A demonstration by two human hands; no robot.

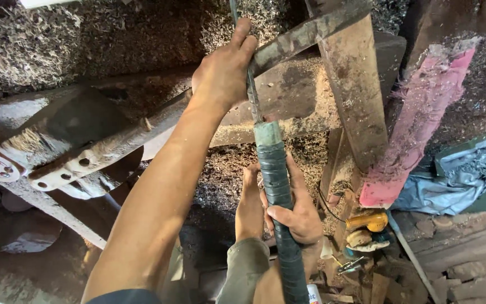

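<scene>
My left hand (223,70) reaches up and grips a thin metal rod (252,98) close to where it crosses a rusty flat bar (305,34). Lower down the rod widens into a thick handle wrapped in dark green tape (277,180). My right hand (299,217) is closed around that handle, thumb across the front. The rod runs nearly upright from bottom centre to the top edge. A bare foot (250,197) with a grey-green trouser leg rests just left of the handle.
Metal shavings (85,39) cover the ground and the rusty machine frame (355,95). A pink-stained plank (417,124) leans at right, by a blue-grey tarp (468,174) and bricks (468,259). A yellow power tool (369,222) lies below. A holed metal plate (66,169) sits at left.
</scene>
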